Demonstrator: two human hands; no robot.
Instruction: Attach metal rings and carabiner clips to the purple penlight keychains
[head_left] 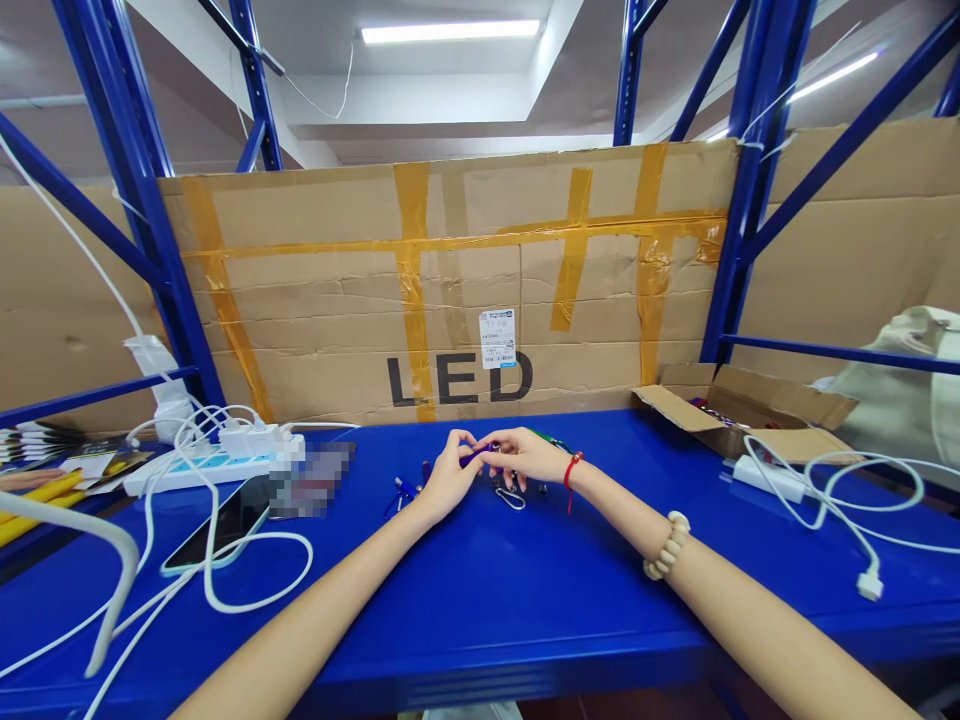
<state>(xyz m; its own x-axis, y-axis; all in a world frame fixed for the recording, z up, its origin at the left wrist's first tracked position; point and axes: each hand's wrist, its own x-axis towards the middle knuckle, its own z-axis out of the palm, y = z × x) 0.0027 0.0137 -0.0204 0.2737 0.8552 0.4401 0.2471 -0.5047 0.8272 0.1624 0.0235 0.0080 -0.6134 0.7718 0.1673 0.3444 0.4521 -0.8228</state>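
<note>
My left hand (448, 475) and my right hand (517, 455) meet above the middle of the blue table. Between their fingertips they pinch a small purple piece (475, 456), narrow and partly covered by the fingers, so its exact kind does not show. Just below my right hand is a silver carabiner clip (511, 499), with small dark bits close to it. Left of my left hand lie small blue pieces (405, 488) with a thin loop. A green cord-like piece (551, 440) shows behind my right hand.
On the left, white cables (217, 500) loop over a power strip (199, 470) and a phone (225, 525). An open cardboard box (739, 410) and a white adapter with cable (772, 478) sit on the right. Tall taped cardboard (337, 330) closes the back between blue posts.
</note>
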